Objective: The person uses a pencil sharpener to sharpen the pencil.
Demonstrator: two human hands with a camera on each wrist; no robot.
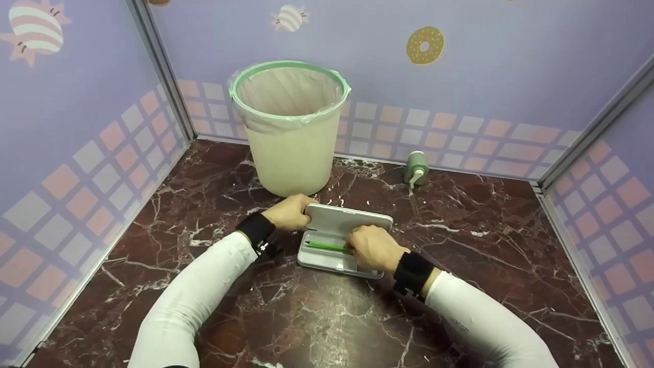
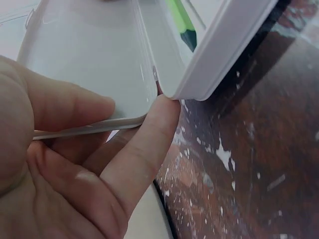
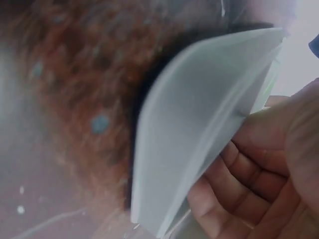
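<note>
A pale pencil case lies on the marbled surface with its lid raised. My left hand pinches the lid at its left corner. In the left wrist view the thumb is on the lid's inner face and fingers lie behind it. Inside the case is a green pencil, its dark tip towards the left. My right hand reaches into the case with curled fingers at the pencil's right end and appears to pinch it. That contact is mostly hidden. In the right wrist view the fingers are beside the case's inner divider.
Behind the case stands a cream bin with a green rim and a liner. A small green device with a white crank sits by the back wall. White scraps are scattered near the bin. Patterned panels enclose the surface at the back and sides.
</note>
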